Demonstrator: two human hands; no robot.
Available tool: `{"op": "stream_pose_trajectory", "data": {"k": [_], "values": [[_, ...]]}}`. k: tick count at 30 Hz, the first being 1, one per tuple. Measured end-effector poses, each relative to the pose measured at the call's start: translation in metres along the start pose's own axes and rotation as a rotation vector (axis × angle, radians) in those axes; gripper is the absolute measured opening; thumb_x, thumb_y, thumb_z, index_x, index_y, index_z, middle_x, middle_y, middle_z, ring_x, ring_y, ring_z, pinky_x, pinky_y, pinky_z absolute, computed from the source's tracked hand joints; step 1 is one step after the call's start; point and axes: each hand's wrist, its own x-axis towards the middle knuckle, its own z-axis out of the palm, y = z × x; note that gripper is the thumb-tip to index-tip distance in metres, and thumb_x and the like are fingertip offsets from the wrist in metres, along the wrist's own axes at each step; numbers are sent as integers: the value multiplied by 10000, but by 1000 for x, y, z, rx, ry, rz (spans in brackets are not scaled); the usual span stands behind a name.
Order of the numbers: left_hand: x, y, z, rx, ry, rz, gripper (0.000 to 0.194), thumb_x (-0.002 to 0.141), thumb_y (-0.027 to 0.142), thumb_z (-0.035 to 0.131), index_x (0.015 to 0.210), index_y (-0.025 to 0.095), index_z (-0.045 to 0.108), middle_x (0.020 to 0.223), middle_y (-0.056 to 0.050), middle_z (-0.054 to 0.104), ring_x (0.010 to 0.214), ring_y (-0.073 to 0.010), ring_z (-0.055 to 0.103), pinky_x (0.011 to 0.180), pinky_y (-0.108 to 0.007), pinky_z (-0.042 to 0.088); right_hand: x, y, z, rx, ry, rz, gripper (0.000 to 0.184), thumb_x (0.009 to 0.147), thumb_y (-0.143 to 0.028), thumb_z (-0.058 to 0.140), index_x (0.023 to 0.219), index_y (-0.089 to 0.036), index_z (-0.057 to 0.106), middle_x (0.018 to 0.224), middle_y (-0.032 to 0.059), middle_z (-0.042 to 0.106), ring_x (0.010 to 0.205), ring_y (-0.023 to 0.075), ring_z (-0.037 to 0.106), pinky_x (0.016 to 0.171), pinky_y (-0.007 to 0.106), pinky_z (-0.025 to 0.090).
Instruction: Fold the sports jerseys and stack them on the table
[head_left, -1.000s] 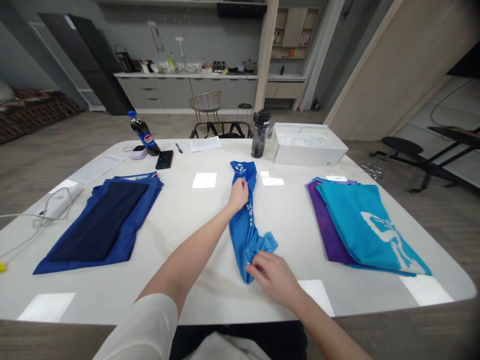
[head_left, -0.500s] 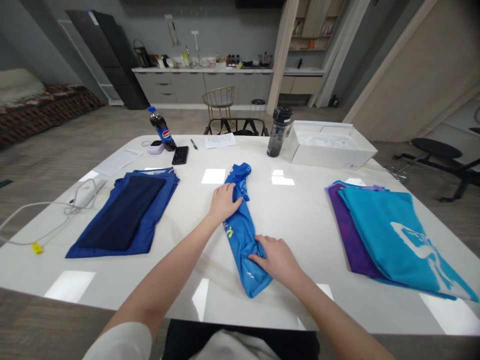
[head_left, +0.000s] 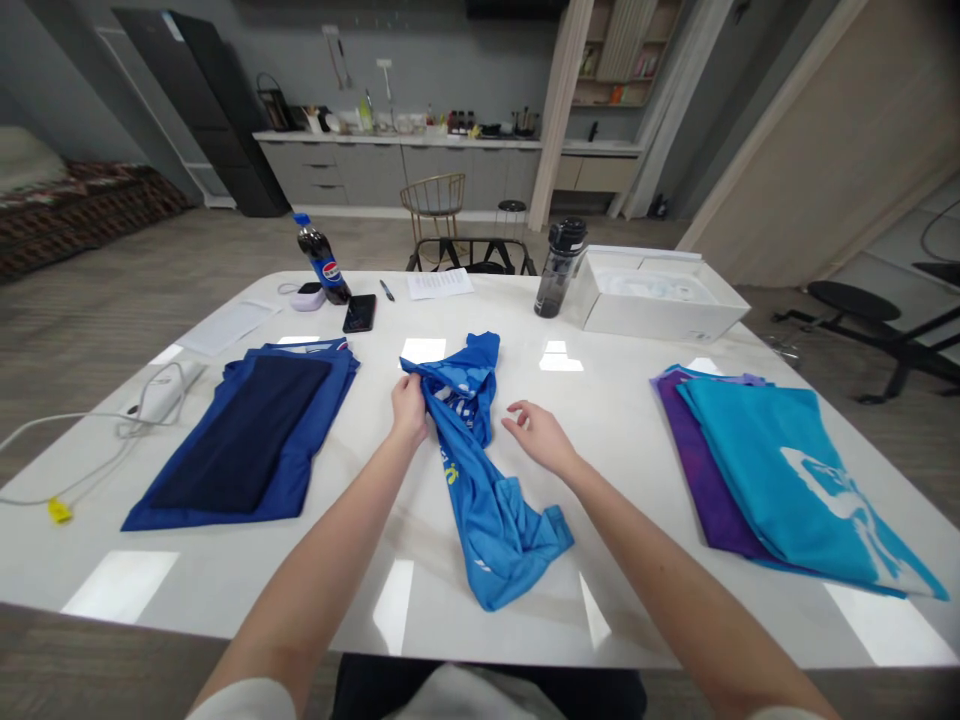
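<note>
A bright blue garment (head_left: 480, 500), seemingly a sports shirt, lies loosely bunched on the white table in front of me, with white and yellow print on it. My left hand (head_left: 410, 408) pinches the far left edge of the cloth and lifts it a little. My right hand (head_left: 541, 436) hovers just right of the garment, apart from it, with its fingers loosely curled and nothing in them. Part of the cloth near me spreads out to the right in folds.
At left lie a dark navy folded cloth (head_left: 244, 435) on blue cloth (head_left: 304, 470), and a white power strip (head_left: 161, 390) with a cable. Teal folded cloth (head_left: 757, 460) rests over purple cloth (head_left: 694, 480) at right. Behind stand a cola bottle (head_left: 322, 262), phone (head_left: 360, 313), tumbler (head_left: 559, 268) and white box (head_left: 660, 312).
My left hand has moved left, pulling the garment's far edge out and up. My right hand has let go of the near part and moved away from me. The garment has loosened and spread.
</note>
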Motion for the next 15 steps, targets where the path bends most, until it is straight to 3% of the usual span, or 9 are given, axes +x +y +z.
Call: {"op": "stream_pose_trajectory", "data": {"k": [2, 4, 5, 7, 9, 10, 11, 12, 15], "values": [[7, 0, -29, 269, 105, 173, 237, 865, 339, 575, 1027, 175, 628, 1023, -104, 669, 981, -250, 649, 923, -431, 524, 21, -8, 14, -19, 9, -17, 334, 936, -413, 655, 1203, -213, 661, 999, 48, 672, 906, 194, 649, 836, 299, 470], [11, 6, -53, 597, 112, 461, 427, 808, 190, 595, 1234, 163, 600, 1285, -172, 614, 1252, -304, 562, 1099, -497, 418, 36, -20, 27, -57, 24, -27, 407, 920, -452, 676, 1243, -208, 643, 1102, 82, 650, 990, 215, 640, 870, 312, 475], [11, 10, -60, 752, 42, 599, 549, 767, 117, 590, 1313, 171, 578, 1392, -180, 563, 1363, -315, 484, 1169, -513, 340, 42, -27, 32, -89, 42, -36, 470, 904, -479, 690, 1282, -209, 625, 1158, 101, 633, 1035, 234, 629, 885, 328, 476], [12, 19, -68, 1005, -239, 790, 676, 700, 23, 555, 1347, 217, 595, 1474, -140, 535, 1452, -303, 404, 1241, -513, 220, 50, -38, 39, -176, 78, -78, 594, 873, -519, 715, 1373, -230, 575, 1257, 127, 597, 1122, 281, 593, 919, 379, 469], [16, 27, -66, 1134, -561, 822, 627, 679, 2, 526, 1223, 269, 686, 1364, -86, 643, 1373, -281, 509, 1232, -481, 260, 57, -45, 41, -273, 61, -127, 582, 869, -511, 718, 1377, -263, 581, 1294, 130, 585, 1174, 318, 559, 943, 430, 454], [20, 31, -64, 1142, -643, 787, 570, 681, 10, 516, 1141, 279, 718, 1272, -71, 696, 1291, -275, 580, 1195, -461, 328, 61, -46, 40, -313, 26, -140, 489, 889, -479, 699, 1323, -267, 622, 1281, 124, 597, 1178, 324, 554, 950, 444, 446], [26, 33, -62, 1109, -641, 732, 507, 690, 27, 511, 1069, 277, 734, 1178, -66, 731, 1197, -272, 636, 1133, -441, 402, 64, -45, 38, -343, -14, -143, 369, 919, -430, 664, 1245, -260, 665, 1255, 118, 617, 1173, 320, 558, 956, 446, 439], [33, 36, -61, 1038, -561, 665, 443, 703, 48, 509, 1013, 268, 735, 1088, -65, 750, 1102, -268, 672, 1051, -418, 467, 66, -42, 34, -358, -43, -135, 269, 945, -374, 622, 1170, -246, 692, 1226, 113, 640, 1163, 310, 568, 960, 437, 434], [58, 45, -65, 556, -91, 366, 223, 769, 139, 513, 885, 216, 688, 798, -56, 709, 802, -230, 685, 756, -335, 539, 69, -20, 13, -311, 4, -36, 232, 984, -293, 511, 1111, -222, 691, 1158, 106, 698, 1099, 274, 615, 920, 373, 446]]}}
